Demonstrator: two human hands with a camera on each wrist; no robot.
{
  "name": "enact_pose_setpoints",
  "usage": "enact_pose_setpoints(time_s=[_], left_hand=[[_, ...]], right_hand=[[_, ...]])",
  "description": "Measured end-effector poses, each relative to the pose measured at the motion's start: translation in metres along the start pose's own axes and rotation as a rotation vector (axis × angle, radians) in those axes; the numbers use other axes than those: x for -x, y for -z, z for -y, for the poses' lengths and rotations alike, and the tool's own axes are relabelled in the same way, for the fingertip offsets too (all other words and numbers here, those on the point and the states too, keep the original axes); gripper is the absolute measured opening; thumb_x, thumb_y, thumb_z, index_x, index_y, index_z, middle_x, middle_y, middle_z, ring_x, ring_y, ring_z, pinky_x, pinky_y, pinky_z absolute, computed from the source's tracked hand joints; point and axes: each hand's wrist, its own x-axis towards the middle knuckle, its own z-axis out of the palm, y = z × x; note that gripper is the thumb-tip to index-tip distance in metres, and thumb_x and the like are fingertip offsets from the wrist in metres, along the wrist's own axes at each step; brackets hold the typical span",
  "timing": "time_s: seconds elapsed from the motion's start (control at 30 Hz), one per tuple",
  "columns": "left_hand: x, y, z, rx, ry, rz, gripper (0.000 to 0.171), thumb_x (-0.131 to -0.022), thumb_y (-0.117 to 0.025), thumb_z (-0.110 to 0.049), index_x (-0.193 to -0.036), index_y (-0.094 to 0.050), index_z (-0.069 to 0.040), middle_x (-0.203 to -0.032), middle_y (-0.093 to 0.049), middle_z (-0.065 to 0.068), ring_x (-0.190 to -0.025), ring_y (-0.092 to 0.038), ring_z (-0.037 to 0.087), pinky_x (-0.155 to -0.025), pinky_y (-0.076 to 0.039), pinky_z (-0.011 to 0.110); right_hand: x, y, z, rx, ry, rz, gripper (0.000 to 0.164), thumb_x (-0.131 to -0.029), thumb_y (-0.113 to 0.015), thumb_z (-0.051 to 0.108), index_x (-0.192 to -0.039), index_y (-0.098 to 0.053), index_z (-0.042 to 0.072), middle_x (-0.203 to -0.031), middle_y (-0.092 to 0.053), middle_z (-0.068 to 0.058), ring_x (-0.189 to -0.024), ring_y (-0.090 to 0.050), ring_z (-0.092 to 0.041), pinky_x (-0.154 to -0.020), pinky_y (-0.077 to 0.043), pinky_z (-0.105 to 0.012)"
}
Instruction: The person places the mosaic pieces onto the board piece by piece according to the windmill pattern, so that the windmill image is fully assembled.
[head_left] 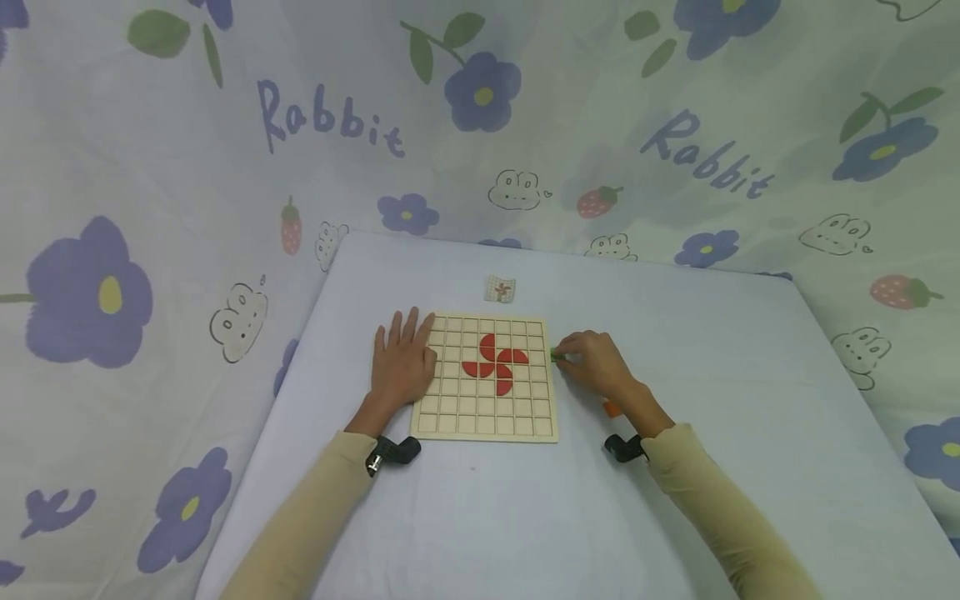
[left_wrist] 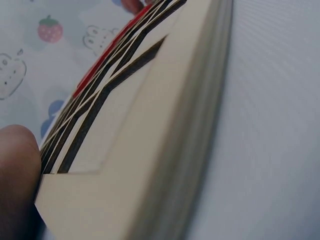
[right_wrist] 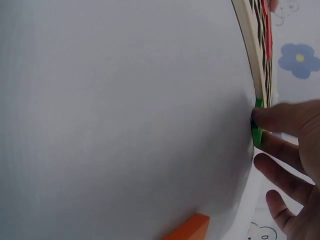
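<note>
A square wooden grid board (head_left: 457, 425) lies on the table with several red quarter-round pieces (head_left: 504, 387) set in its middle like a pinwheel. My left hand (head_left: 401, 367) rests on the board's left edge, fingers spread and pointing away. In the left wrist view a left fingertip (left_wrist: 19, 170) shows beside the board's near corner. At the board's right edge my right hand (head_left: 597, 364) pinches a small green piece (right_wrist: 257, 131) between thumb and fingers. An orange block (right_wrist: 192, 229) lies on the table under the right wrist, partly hidden by it in the head view.
Behind the board lies a small picture card (head_left: 500, 289) showing a similar red pinwheel on a grid. The white-covered table (head_left: 480, 517) meets a patterned cloth (head_left: 450, 183) at its back and sides. A black wrist camera (head_left: 624, 447) sits by the right cuff.
</note>
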Motion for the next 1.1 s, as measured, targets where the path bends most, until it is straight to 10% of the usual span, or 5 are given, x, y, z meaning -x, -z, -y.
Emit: enact_pose_setpoints(time_s=[0.57, 1.1], left_hand=[[0.001, 0.001, -0.001, -0.001, -0.002, -0.003, 0.059, -0.099, -0.027, -0.026, -0.157, -0.027, -0.015, -0.162, -0.018, 0.014, -0.148, -0.009, 0.037, -0.115, -0.002, 0.057], [0.0, 0.001, 0.0, -0.007, 0.003, 0.017, 0.06, -0.099, -0.025, -0.026, -0.157, -0.025, -0.016, -0.162, -0.016, 0.013, -0.148, -0.006, 0.035, -0.116, 0.0, 0.056]], right_hand=[[-0.001, 0.004, 0.026, 0.036, 0.126, -0.071, 0.01, -0.077, -0.083, 0.017, -0.086, -0.078, 0.013, -0.09, -0.074, 0.001, -0.088, -0.066, -0.019, -0.076, -0.045, -0.039], [-0.017, -0.033, 0.103, 0.0, 0.522, -0.1, 0.005, -0.076, -0.078, 0.015, -0.08, -0.078, 0.017, -0.071, -0.066, 0.009, -0.068, -0.051, -0.009, -0.064, -0.037, -0.031]])
